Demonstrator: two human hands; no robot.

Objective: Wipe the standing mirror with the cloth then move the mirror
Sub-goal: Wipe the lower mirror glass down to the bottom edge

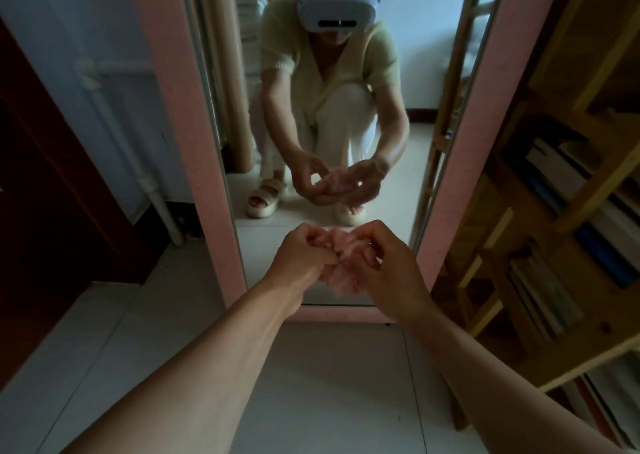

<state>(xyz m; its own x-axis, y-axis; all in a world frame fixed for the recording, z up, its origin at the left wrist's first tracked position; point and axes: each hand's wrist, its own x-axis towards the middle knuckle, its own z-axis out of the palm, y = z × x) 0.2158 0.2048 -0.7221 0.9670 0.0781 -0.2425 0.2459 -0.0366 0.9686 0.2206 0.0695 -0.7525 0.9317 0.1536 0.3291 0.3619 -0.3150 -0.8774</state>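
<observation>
A tall standing mirror with a pink frame point(194, 135) stands upright on the floor straight ahead, and its glass reflects a crouching person holding the cloth. A small pink fluffy cloth point(343, 266) is bunched between both hands just in front of the mirror's lower part. My left hand point(301, 256) pinches the cloth's left side with curled fingers. My right hand point(388, 266) cups and grips its right side. Most of the cloth is hidden by the fingers. The hands are close to the glass; I cannot tell whether the cloth touches it.
A wooden bookshelf point(554, 211) packed with books stands close on the right of the mirror. A dark wooden door or cabinet point(45, 194) is at the left, with white pipes point(117, 135) on the blue wall behind. Pale tiled floor point(311, 384) lies below my arms.
</observation>
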